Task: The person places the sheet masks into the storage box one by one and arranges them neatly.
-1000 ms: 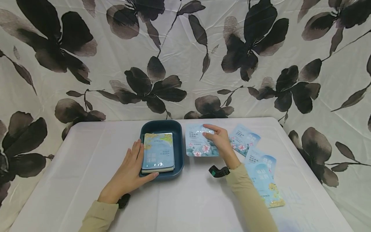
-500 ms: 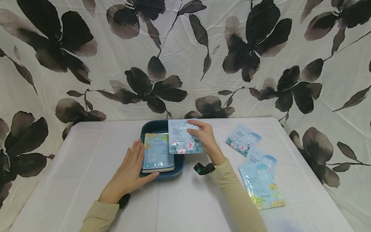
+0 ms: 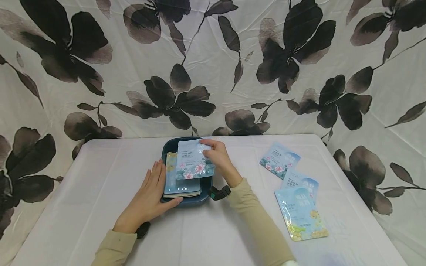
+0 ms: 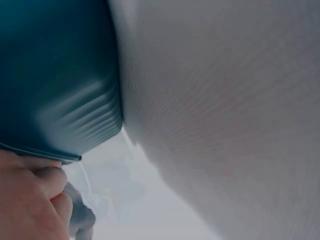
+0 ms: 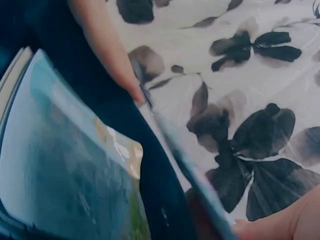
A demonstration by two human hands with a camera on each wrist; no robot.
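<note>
My right hand (image 3: 220, 159) pinches the right edge of a light blue packet (image 3: 191, 159) printed with pink flowers, between thumb and fingers. This packet is tilted above a dark teal tray (image 3: 194, 202). In the tray lies a stack of blue packets (image 3: 178, 187), the top one with yellow print, partly covered in the head view. On the tray's left side rests my left hand (image 3: 143, 201), its fingers straight along the rim and the thumb at the near corner. In the right wrist view the held packet (image 5: 192, 170) is seen edge-on, apart from the stack (image 5: 65, 150).
Two pink-flowered packets (image 3: 279, 157) lie on the white table (image 3: 246, 229) at the right. A larger yellow-printed packet (image 3: 301, 214) overlaps the nearer of them. Behind the table hangs a floral cloth (image 3: 233, 55).
My right hand has carried the pink-flowered packet leftward from beside the tray to over the stack. My left hand has stayed at the tray's left side.
</note>
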